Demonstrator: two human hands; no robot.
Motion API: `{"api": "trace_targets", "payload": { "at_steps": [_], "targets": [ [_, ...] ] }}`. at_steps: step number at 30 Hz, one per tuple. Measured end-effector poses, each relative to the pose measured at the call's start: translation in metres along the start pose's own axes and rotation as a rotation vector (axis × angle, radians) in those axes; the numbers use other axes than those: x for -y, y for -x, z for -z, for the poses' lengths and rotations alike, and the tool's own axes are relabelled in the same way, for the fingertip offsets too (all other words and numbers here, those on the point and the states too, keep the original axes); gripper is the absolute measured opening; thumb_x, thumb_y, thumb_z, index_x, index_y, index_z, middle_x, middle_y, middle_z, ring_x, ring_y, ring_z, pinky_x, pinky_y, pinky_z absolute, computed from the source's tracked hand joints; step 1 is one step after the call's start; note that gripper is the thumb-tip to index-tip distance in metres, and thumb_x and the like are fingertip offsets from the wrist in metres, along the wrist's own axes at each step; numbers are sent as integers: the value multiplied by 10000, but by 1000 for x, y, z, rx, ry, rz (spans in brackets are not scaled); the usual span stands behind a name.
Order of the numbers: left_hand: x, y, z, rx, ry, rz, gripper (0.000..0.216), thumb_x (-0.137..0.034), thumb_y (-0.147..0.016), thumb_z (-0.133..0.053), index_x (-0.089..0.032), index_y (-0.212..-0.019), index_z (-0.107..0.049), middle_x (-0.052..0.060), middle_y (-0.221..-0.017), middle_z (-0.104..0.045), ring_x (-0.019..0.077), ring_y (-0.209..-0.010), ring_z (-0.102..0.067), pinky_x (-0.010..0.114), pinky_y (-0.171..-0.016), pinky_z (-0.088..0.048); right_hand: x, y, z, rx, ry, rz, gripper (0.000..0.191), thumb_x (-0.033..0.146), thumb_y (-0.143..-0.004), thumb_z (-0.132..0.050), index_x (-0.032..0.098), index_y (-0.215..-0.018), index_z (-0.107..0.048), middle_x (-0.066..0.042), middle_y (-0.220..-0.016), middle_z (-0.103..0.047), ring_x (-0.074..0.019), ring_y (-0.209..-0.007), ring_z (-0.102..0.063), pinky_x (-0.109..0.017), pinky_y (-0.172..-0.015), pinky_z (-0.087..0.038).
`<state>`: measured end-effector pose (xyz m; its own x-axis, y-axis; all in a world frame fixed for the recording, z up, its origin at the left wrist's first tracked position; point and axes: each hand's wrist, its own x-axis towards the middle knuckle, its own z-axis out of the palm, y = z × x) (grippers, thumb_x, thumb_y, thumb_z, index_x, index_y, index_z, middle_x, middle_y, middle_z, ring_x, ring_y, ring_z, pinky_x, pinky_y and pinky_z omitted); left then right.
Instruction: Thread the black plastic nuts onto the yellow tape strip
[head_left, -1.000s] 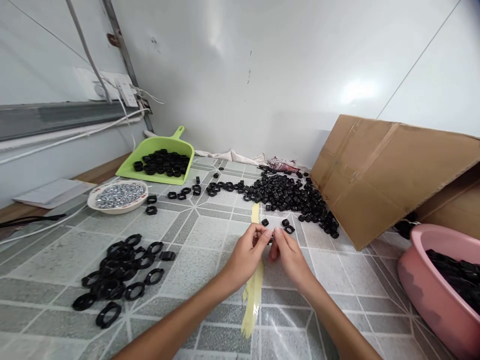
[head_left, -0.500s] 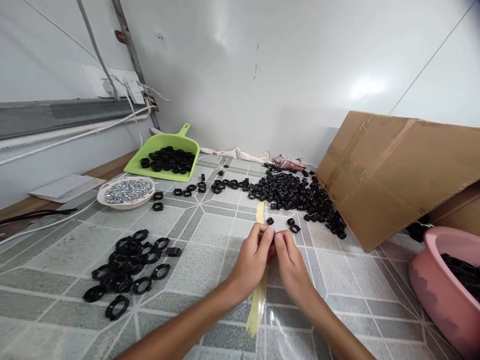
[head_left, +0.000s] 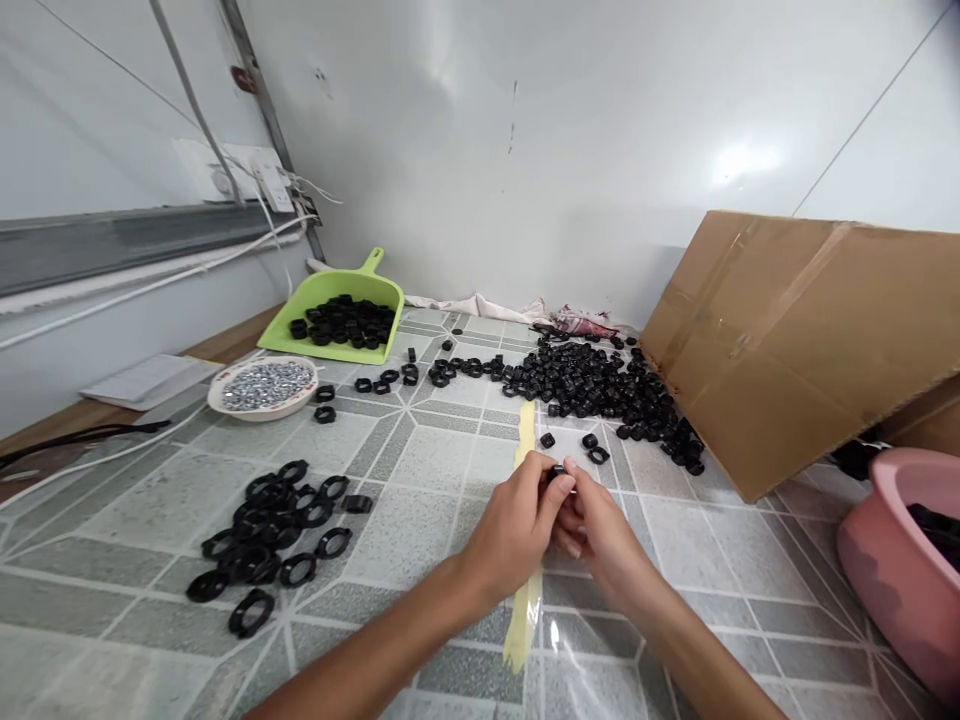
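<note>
Between the fingertips of my left hand (head_left: 517,515) and my right hand (head_left: 600,520) is a small black ring (head_left: 557,472), mostly covered by the fingers. Both hands are closed and meet over the strip of yellow tape (head_left: 517,640) on the table. Just beyond the fingers lie a few loose black rings (head_left: 598,455). Behind them spreads a big heap of small black rings (head_left: 585,375). To the left sits a looser group of larger-looking black rings (head_left: 255,540), some overlapping and some lying flat.
At the back left stand a green dustpan (head_left: 274,335) with black rings and a bowl (head_left: 304,395) of small silvery metal pieces. A tilted cardboard box (head_left: 795,340) leans at the right. Nearer is a pink tub (head_left: 870,550) holding black items. Cables (head_left: 161,275) run along the left wall.
My hands have turned around the ring, so more of it shows between the fingertips. My right-hand fingers now curl below it. The whole view has shifted slightly.
</note>
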<state>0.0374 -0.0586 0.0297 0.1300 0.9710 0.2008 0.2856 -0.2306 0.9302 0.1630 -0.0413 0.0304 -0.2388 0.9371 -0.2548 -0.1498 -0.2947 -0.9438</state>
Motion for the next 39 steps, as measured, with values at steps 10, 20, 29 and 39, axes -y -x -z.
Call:
{"api": "trace_targets", "payload": {
  "at_steps": [10,20,29,39],
  "targets": [
    [9,-8,9,64,-335,-280,242,-413,-1001,-443,-224,-1112,-546,68,-1014,-637,242,-934,-605,353,-824,-442,4,-1,10,52,17,-7,515,622,-913,-488,208,-611,-436,69,-468,-318,-104,-408,-384,-239,-436,-343],
    [19,-23,36,-21,-473,-334,635,-498,-847,-679,-248,-1363,-405,115,-1319,-556,301,-1202,-537,416,-1015,-405,-6,-18,20,64,-174,42,304,473,-841,-679,191,-822,-566,12,-668,-573,-151,-586,-569,-292,-615,-513],
    [79,-80,93,-459,-953,184,574,-355,-921,-533,-52,-1394,-411,267,-1402,-400,410,-1308,-426,524,-1044,-382,0,-32,32,78,-388,-50,210,239,-853,-527,137,-1003,-633,-41,-705,-659,-159,-599,-620,-316,-682,-544],
    [79,-107,109,-438,-979,195,305,-252,-927,-433,-115,-1130,-615,228,-1166,-631,402,-1185,-502,549,-944,-431,-8,-43,36,201,-540,32,245,384,-853,-667,155,-832,-585,-84,-775,-711,-226,-772,-719,-328,-734,-536]
  ]
}}
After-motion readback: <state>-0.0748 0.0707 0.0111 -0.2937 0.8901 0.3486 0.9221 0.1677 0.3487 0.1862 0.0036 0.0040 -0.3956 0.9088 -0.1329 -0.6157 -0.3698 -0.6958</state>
